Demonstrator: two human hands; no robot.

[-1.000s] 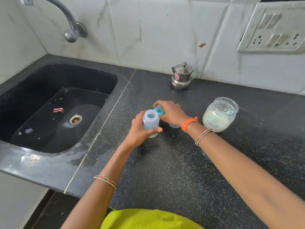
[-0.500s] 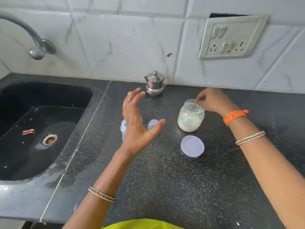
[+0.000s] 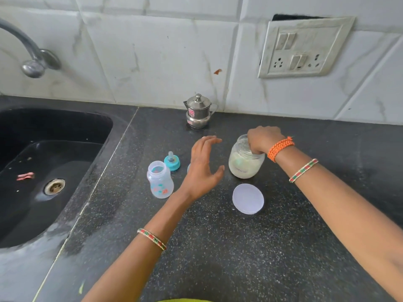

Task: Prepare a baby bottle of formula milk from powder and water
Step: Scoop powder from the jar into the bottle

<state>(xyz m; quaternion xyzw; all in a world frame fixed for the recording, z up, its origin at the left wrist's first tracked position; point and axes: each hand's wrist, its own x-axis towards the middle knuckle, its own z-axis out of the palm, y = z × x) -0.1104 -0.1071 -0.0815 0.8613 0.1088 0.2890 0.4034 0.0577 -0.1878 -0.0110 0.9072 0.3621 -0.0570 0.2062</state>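
A small clear baby bottle [image 3: 160, 180] stands open and upright on the black counter [image 3: 218, 247]. Its teal nipple ring [image 3: 172, 162] lies just behind it. A glass jar of white powder [image 3: 245, 165] stands to the right, its pale round lid [image 3: 248, 201] lying flat in front. My left hand [image 3: 204, 168] hovers open between bottle and jar, touching neither. My right hand [image 3: 262, 139] reaches down from above with its fingers inside the jar's mouth; what they hold is hidden.
A small steel pot with a lid [image 3: 198, 112] stands by the tiled wall. The black sink [image 3: 54, 171] and its tap [image 3: 32, 62] are on the left. A switch and socket plate [image 3: 303, 49] is on the wall.
My right hand has gone from the jar's rim down into its mouth. My left hand has shifted right, uncovering the bottle and the nipple ring.
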